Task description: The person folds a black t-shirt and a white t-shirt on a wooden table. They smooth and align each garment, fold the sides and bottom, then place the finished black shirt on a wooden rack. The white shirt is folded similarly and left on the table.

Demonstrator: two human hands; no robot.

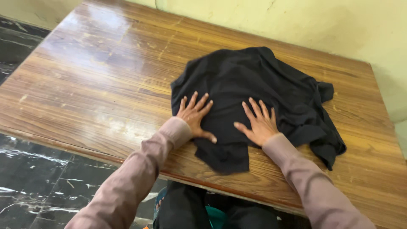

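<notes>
Both arms reach forward from the lower edge of the view, each in a long mauve sleeve that ends in a ribbed cuff at the wrist. The left forearm runs toward 1 o'clock, the right one toward 11 o'clock, so the wrists draw closer together than the elbows. The left hand [196, 116] lies palm down, flat, fingers spread and pointing to 12 o'clock, thumb stretched out toward 4 o'clock. The right hand [259, 123] lies palm down too, fingers fanned toward 12 o'clock, thumb angled out to 10 o'clock. The two hands are near each other, thumbs facing, not touching.
</notes>
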